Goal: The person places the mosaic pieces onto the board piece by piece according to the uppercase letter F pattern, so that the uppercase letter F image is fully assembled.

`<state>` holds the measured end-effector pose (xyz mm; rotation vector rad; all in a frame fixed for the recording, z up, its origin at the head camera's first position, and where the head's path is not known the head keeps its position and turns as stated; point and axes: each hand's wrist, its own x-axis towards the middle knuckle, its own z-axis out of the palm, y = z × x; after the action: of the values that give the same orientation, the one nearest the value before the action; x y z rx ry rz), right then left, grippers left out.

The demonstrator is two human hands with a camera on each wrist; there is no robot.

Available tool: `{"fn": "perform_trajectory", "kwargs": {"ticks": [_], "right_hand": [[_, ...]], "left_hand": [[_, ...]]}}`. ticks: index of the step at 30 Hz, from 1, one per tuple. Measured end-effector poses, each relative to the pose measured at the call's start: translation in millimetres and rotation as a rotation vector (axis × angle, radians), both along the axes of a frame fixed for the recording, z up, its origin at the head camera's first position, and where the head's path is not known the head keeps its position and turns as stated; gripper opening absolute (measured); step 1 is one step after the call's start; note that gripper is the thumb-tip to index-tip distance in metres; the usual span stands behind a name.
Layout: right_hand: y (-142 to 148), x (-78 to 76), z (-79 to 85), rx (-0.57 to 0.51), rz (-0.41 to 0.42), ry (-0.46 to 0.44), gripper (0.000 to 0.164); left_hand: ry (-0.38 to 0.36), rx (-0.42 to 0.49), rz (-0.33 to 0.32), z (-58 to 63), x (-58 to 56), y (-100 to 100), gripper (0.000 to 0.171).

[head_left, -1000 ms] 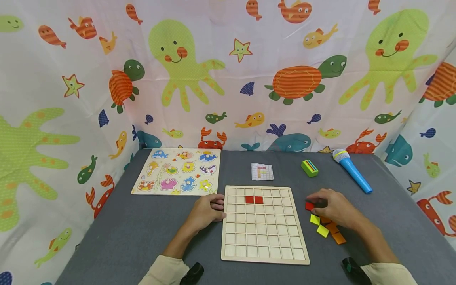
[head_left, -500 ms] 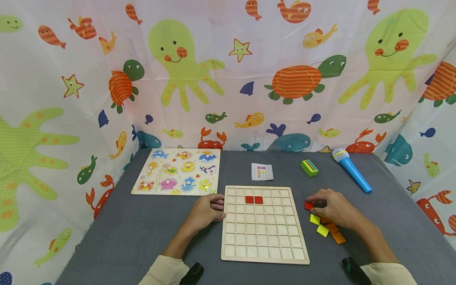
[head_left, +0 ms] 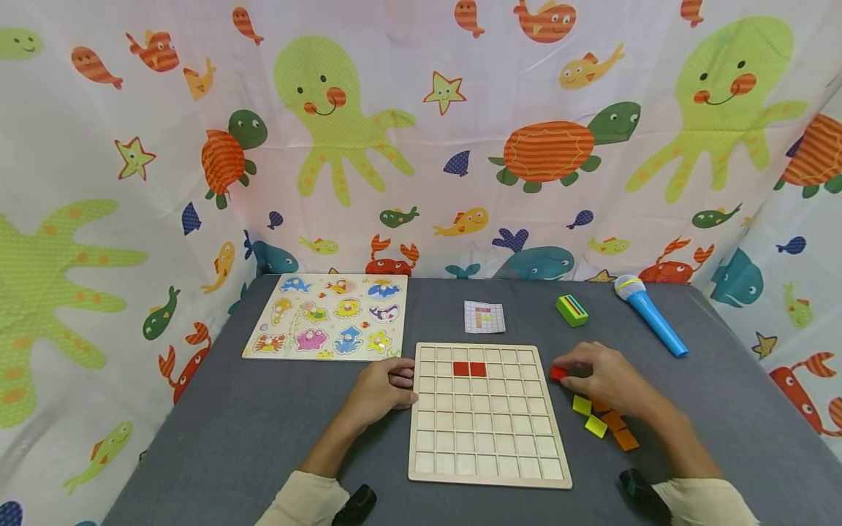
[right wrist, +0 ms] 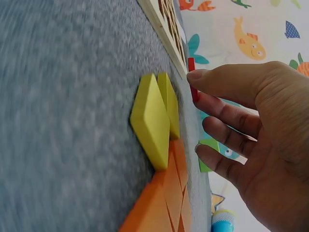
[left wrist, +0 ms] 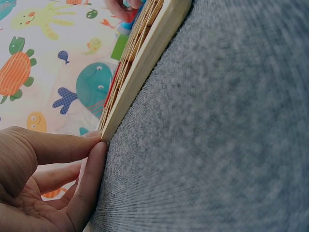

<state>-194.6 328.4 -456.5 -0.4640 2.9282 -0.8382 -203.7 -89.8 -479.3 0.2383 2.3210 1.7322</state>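
Red tile (head_left: 558, 373), pinched in my right hand (head_left: 610, 376), might slip if it clips the board (head_left: 465, 443) my left hand (head_left: 379, 391) grips.

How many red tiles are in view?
3: one red tile and another beside it on the grid board, plus a third pinched in the right grip. Others may be hidden.

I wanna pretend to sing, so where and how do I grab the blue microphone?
Best, I think: curl fingers round the middle of its handle, from above. The microphone lies on the table, its long, slim handle slanting toward the near right.
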Motion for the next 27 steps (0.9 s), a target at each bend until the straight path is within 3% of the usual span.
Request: {"fn": "perform_trajectory", "kwargs": {"ticks": [16,27], "right_hand": [[-23,-10.0,0.2,-0.032,0.04,0.038,0.031],[-43,-19.1,3.2,-0.029,0.053,0.0,0.032]], "left_hand": [[-0.005,-0.006,0.002,-0.2,-0.7,0,0.06],[-0.008,-0.002,-0.001,0.2,-0.7,1,0.06]]}}
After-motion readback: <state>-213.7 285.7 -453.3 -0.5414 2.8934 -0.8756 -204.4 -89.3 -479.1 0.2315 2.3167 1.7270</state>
